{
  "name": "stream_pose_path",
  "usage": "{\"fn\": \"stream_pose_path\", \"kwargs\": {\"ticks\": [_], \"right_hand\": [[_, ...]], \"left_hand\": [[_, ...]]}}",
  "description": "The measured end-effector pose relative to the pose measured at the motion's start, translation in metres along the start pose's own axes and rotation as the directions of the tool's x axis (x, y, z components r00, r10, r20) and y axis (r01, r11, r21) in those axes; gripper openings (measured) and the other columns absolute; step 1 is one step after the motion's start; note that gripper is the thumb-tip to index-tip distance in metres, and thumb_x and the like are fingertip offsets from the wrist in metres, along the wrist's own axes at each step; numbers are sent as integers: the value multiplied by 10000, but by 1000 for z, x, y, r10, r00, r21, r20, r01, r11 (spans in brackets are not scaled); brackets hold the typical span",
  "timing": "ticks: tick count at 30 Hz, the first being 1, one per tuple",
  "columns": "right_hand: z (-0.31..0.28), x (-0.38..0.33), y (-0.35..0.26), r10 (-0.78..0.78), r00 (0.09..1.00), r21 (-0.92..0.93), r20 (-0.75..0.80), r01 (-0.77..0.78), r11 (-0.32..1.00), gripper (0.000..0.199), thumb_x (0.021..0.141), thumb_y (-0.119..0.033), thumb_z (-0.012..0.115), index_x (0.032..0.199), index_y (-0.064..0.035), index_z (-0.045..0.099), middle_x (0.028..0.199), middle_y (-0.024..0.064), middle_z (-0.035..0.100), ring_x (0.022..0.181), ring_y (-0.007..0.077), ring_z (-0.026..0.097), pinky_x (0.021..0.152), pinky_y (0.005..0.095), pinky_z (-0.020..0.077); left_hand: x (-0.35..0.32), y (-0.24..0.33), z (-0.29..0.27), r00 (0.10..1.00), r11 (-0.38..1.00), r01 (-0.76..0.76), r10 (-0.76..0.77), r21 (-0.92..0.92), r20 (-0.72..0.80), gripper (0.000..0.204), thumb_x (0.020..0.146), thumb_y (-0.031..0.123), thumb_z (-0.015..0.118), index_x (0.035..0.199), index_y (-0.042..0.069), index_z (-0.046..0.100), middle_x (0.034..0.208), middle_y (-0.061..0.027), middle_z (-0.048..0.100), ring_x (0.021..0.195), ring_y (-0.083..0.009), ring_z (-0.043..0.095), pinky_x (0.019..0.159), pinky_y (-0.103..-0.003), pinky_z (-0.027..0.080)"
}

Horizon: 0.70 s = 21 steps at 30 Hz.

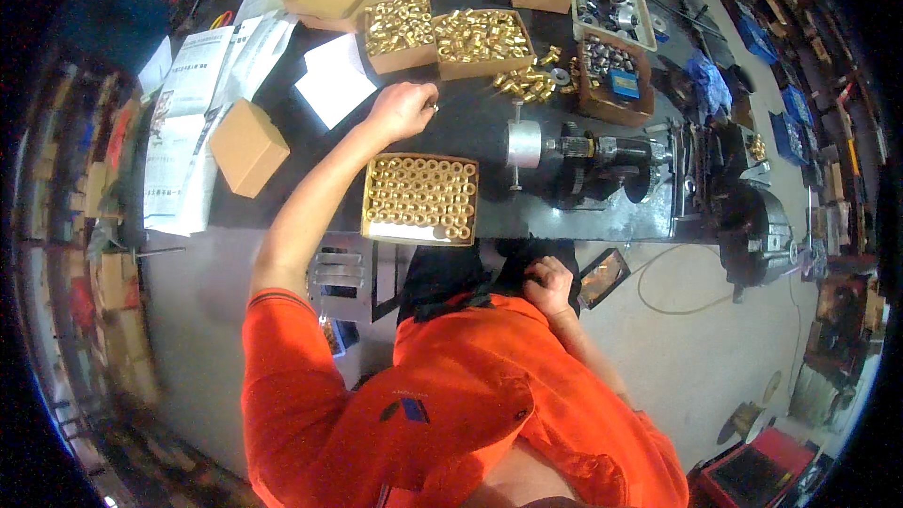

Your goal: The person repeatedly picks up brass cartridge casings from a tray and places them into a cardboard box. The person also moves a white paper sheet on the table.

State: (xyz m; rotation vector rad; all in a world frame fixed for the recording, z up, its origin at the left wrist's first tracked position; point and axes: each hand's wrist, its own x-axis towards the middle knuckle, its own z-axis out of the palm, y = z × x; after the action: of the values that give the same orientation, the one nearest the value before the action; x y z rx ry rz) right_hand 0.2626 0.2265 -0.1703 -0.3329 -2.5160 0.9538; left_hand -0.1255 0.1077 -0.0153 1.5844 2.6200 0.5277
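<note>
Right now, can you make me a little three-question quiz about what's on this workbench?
1. True or false: the left hand is above the box of neatly packed brass rings.
2. What colour is the shirt?
3. Where is the right hand? A) on the metal machine B) below the bench edge, by the lap C) in a box

Key: 1 true. 2 orange. 3 B.

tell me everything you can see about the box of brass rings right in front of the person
The box of brass rings is a shallow, open, brown cardboard tray lying flat on the dark workbench at its near edge. Shiny gold-coloured rings stand on end in neat, close rows, filling it almost fully. No hand touches it; the left hand is closed just beyond it.
</note>
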Motion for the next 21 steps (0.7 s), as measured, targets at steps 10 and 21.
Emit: {"fn": "stream_pose_path", "kwargs": {"ticks": [10, 21], "right_hand": [[0, 2, -2, -4, 1000, -5, -27, 4, 1000, 104, 578, -114, 638, 668, -74, 604, 698, 96, 547, 674, 322, 566, 566, 422, 459], [3, -3, 3, 22, 1000, -6, -17, -22, 1000, 110, 583, -133, 639, 681, -88, 620, 698, 91, 536, 678, 315, 558, 576, 425, 453]], "left_hand": [[-3, 2, 8, 1000, 995, 10, -8, 96, -24, 115, 792, 158, 624, 838, 66, 674, 857, -128, 662, 842, -332, 642, 727, -455, 512], [-97, 58, -60, 940, 934, -342, 341, -102, -26, 95, 808, 122, 629, 877, 57, 640, 774, -102, 587, 728, -315, 609, 632, -420, 482]]}}
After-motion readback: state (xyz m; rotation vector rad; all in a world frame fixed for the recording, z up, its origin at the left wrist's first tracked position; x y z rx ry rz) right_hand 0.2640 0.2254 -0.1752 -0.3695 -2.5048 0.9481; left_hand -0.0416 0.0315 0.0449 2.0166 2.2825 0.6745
